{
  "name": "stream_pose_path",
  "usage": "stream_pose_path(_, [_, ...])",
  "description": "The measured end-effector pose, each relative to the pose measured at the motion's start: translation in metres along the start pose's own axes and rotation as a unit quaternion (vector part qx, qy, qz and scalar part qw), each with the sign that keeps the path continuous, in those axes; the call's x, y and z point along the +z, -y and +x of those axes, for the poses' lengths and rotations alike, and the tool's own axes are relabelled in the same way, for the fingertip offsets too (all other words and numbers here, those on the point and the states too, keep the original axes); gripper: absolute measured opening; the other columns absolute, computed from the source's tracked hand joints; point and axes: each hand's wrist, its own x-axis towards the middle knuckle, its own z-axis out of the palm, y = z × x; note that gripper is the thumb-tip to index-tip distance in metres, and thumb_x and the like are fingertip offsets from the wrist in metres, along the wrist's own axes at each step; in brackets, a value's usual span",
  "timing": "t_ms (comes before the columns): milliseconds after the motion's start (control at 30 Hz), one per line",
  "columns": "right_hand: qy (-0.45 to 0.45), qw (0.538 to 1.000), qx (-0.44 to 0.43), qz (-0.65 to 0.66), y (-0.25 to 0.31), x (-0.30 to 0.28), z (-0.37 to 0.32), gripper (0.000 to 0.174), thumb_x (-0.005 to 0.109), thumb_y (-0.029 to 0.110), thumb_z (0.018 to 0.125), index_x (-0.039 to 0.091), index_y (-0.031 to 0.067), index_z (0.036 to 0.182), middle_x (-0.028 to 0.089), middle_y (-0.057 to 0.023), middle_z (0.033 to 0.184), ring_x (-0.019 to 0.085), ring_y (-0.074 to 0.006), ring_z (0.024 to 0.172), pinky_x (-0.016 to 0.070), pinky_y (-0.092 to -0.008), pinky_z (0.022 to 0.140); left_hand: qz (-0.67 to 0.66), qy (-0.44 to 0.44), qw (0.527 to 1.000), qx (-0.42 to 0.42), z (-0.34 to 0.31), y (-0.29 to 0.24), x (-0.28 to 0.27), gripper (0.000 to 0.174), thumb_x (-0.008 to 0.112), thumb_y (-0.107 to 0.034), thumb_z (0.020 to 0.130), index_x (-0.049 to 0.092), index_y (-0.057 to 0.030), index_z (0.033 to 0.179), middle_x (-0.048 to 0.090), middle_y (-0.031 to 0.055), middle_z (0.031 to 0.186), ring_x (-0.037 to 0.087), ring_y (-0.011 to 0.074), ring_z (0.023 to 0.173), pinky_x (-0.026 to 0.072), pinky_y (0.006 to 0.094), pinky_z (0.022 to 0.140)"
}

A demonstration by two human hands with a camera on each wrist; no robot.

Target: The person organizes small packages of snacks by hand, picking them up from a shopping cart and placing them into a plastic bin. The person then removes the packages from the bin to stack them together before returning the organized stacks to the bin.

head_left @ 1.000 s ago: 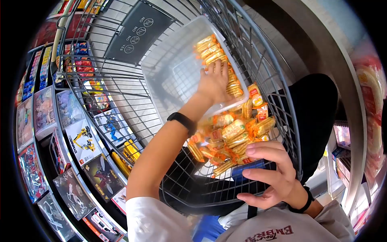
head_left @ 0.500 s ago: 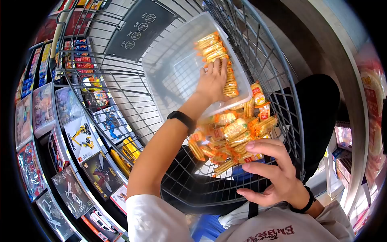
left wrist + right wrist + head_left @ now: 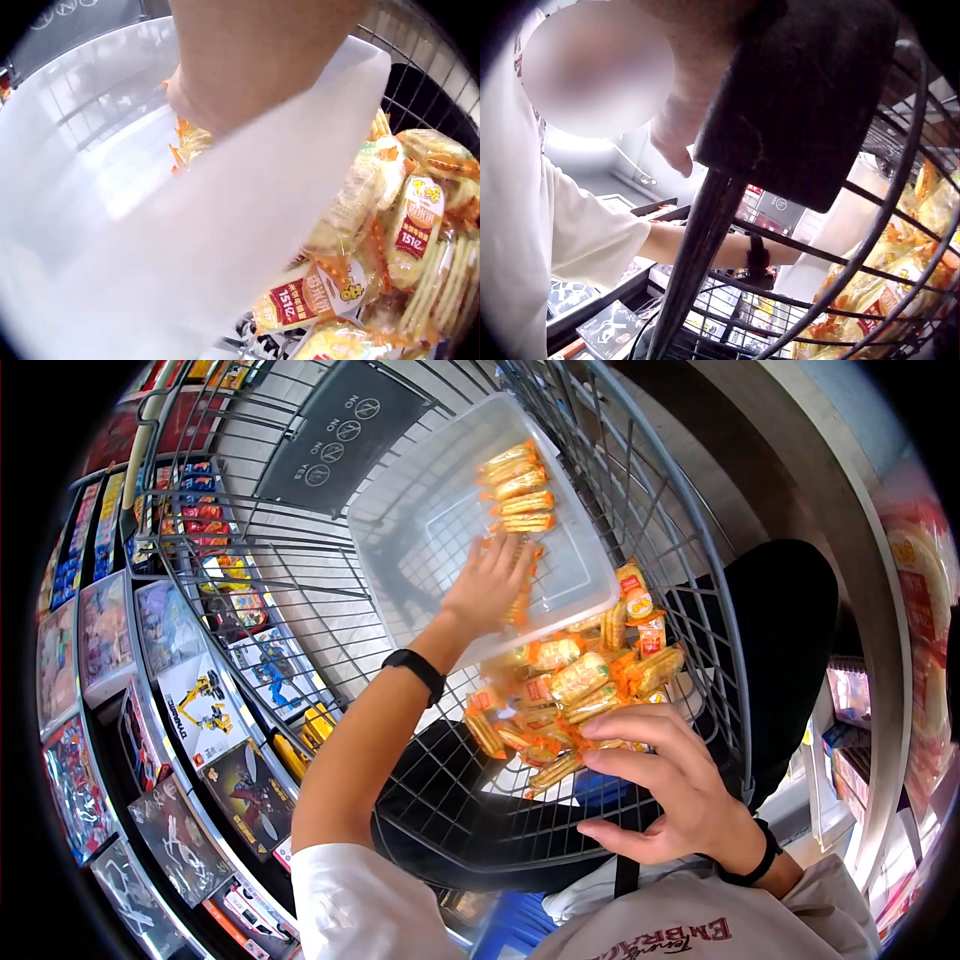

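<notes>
Inside a clear plastic bin [image 3: 580,560], my left hand [image 3: 487,585] reaches down over a row of wrapped rice crackers [image 3: 521,600] and grips them, its fingertips at the row's far end. The thumb is hidden. Just beyond, another short row of rice cracker packets [image 3: 518,485] lies against the bin floor. Below the bin's near wall is a loose pile of the same orange-ended packets [image 3: 585,680]. My right hand [image 3: 680,790] hovers over the near side of that pile, fingers bent loosely and thumb apart, with nothing in it; its fingertips overlap packets in the head view.
The bin and pile sit in a wire shopping cart [image 3: 735,690] with a grey panel [image 3: 340,435] at its far end. Shelves of boxed toys [image 3: 205,700] run along the left. A curved metal counter edge [image 3: 870,540] stands on the right.
My left hand has shifted left in the bin, and the near part of the packet row came with it, apart from the far packets. The right hand's fingertips have moved slightly left.
</notes>
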Motion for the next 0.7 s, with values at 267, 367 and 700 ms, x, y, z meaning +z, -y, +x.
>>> stream_pose_path(267, [0.004,1.000,-0.016,-0.008,0.002,0.002,0.002,0.053,0.087,0.025,0.073,0.064,0.0058,0.117,0.062,-0.0119,0.114,0.061,-0.0254,0.104,0.0458,-0.0344,0.082,-0.103,0.069,0.986,-0.108,-0.010,0.010,-0.016,0.112,0.084,-0.031,0.062,0.025,0.0017,0.151,0.044,0.0257,0.139,0.044,0.0373,0.130,0.0347,0.0550,0.108])
stream_pose_path(367, [0.007,1.000,-0.027,-0.012,0.004,0.001,0.001,0.053,0.087,0.025,0.073,0.064,0.0058,0.117,0.062,-0.0118,0.114,0.061,-0.0253,0.104,0.0458,-0.0343,0.082,-0.049,0.052,0.988,-0.135,-0.028,0.022,-0.064,0.125,0.089,-0.047,0.054,0.025,0.0010,0.150,0.042,0.0227,0.143,0.042,0.0359,0.132,0.0361,0.0533,0.108])
stream_pose_path(700, [0.046,0.994,-0.094,0.020,0.000,0.004,-0.005,0.052,0.086,0.025,0.073,0.064,0.0059,0.116,0.062,-0.0115,0.113,0.061,-0.0250,0.103,0.0457,-0.0342,0.082,-0.922,-0.386,0.032,0.013,-0.198,-0.083,-0.128,0.089,0.069,-0.060,0.083,0.039,-0.0053,0.148,0.044,0.0133,0.149,0.047,0.0294,0.134,0.0384,0.0453,0.114])
